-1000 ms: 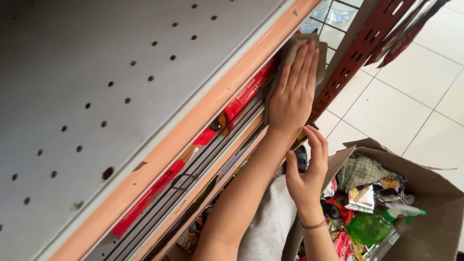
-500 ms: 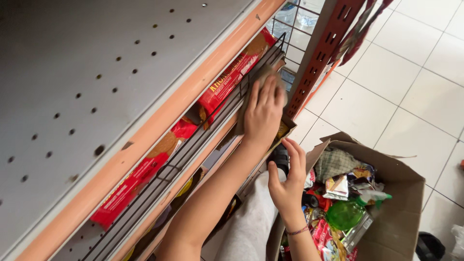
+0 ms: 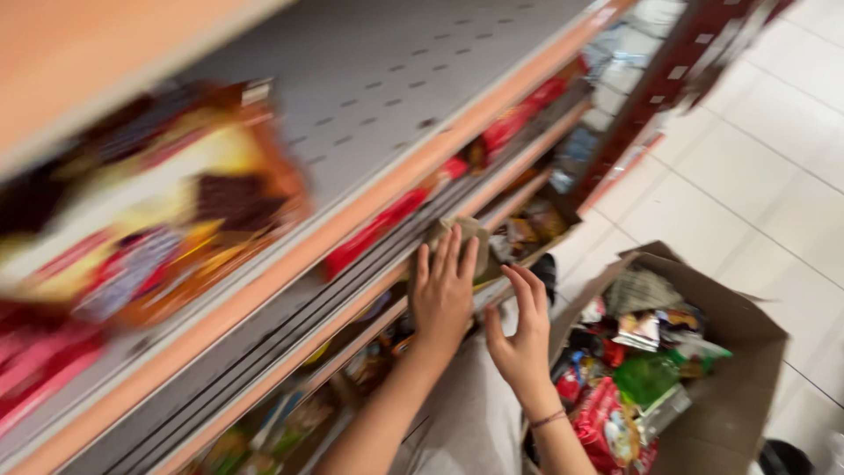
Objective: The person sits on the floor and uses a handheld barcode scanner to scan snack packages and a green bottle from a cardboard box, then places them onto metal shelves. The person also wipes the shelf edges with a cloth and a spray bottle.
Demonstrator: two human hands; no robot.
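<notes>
Two hands work at the shelf: left hand [image 3: 442, 295] presses flat a brownish cloth [image 3: 462, 237], right hand [image 3: 520, 339] spread empty; packets may get knocked into the open cardboard box [image 3: 747, 352].

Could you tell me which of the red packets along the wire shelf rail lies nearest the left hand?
The long red packet just left of the left hand. The other red packets sit farther along the rail, toward the far end.

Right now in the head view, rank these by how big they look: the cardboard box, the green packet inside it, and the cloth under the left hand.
1. cardboard box, clearly the largest.
2 and 3. green packet and cloth: they look alike in size, and the left hand covers part of the cloth, so no ranking.
</notes>
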